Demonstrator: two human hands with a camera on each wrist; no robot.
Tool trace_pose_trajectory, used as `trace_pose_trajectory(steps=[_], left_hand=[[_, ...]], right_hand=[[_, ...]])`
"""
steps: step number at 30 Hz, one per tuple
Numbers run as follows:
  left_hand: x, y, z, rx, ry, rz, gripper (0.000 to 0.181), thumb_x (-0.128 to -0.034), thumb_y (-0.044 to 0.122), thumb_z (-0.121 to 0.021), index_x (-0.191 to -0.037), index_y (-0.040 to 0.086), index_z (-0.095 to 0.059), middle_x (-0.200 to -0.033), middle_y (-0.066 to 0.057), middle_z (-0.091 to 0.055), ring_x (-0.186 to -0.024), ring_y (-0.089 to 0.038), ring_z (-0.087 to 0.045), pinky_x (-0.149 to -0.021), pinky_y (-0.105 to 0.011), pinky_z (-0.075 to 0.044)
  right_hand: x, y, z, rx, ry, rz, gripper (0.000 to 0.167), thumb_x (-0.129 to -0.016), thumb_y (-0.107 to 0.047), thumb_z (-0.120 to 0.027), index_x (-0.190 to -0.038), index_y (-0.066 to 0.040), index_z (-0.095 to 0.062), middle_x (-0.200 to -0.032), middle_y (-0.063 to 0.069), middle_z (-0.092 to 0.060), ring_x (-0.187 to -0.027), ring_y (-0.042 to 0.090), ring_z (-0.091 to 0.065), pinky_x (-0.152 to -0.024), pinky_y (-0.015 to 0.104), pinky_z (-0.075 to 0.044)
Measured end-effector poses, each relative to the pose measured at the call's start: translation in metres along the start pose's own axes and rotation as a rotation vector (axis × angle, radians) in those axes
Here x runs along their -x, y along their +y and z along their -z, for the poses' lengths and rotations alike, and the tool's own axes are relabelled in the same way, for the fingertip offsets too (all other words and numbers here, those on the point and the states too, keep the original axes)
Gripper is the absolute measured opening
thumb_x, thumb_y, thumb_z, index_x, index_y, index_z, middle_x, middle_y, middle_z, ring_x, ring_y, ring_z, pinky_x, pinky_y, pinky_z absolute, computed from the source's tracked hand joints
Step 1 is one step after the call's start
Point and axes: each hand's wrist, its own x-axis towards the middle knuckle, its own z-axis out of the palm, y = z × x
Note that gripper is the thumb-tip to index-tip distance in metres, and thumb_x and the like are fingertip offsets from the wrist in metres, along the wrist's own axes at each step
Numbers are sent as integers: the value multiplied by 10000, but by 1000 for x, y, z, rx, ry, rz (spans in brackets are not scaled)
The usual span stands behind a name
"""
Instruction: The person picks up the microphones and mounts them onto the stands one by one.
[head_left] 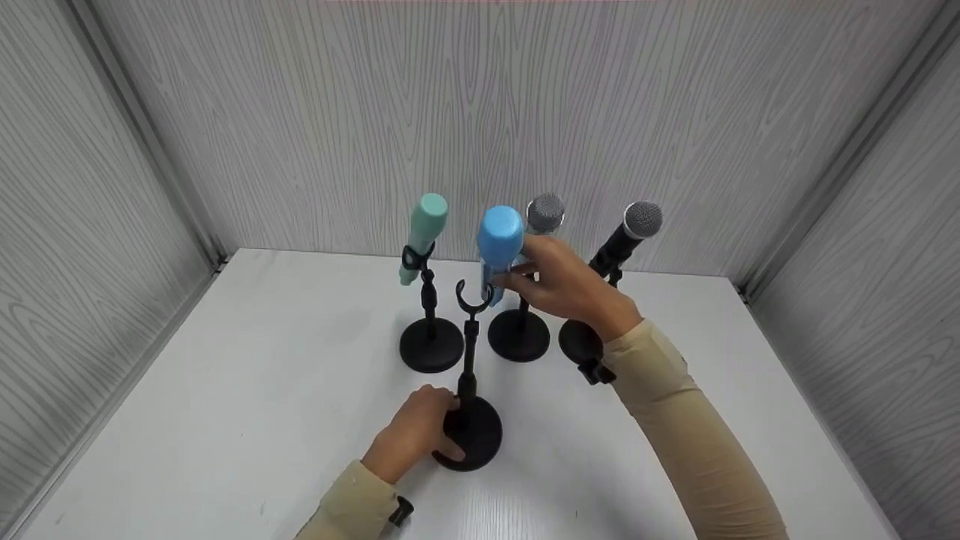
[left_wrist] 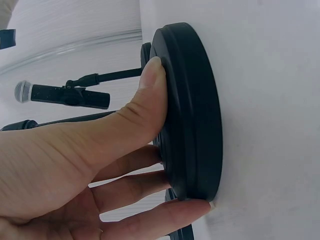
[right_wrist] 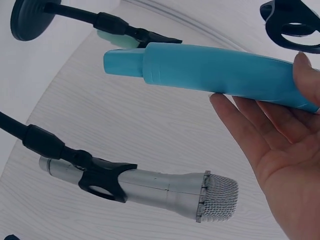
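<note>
My right hand (head_left: 570, 281) pinches a light-blue microphone (head_left: 500, 234) between thumb and fingers, its rounded head up. In the right wrist view, the microphone's narrower tail points left, away from the palm. Just below and left of it in the head view is the U-shaped clip (head_left: 474, 306) of a black desk microphone stand (head_left: 469, 352); whether they touch I cannot tell. My left hand (head_left: 412, 429) grips that stand's round base (left_wrist: 197, 110), the thumb on its upper face and the fingers round the edge. The base sits on the white tabletop.
Behind stand three more stands, each with a microphone clipped in: mint green (head_left: 430, 217), silver (right_wrist: 165, 190) and black (head_left: 624, 241). The silver one is close behind my right hand. Wood-grain panels (head_left: 360, 127) close in the white tabletop (head_left: 300, 390) at the back and sides.
</note>
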Motion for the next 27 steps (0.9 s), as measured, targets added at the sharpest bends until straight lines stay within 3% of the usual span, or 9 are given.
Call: trace_pose_trajectory(steps=[9,27], left_hand=[[0,-2,1,15,15,-38,734,-609,104,-998,-1242,-93,-684,-1196,-227,-706,-1158,-375,-625,-1060,-516,-510],[3,0,1,36,23,-52,704,-629,105,-990,-1231,-100,-686,-1203,-222,-704,-1168,-371,-622,-1066,-504,-512]], right_hand=[[-10,-15,-1,-24,6,48,342,-1006,-82,-650,-1327,10,-575,-1223,153,-701,-1169,264,-707,-975,378,-590],[-6,-31,-5,69,-37,119,372,-1023,-135,-615,-1361,-2,-538,-1215,137,-690,-1187,259,-695,-1006,408,-574]])
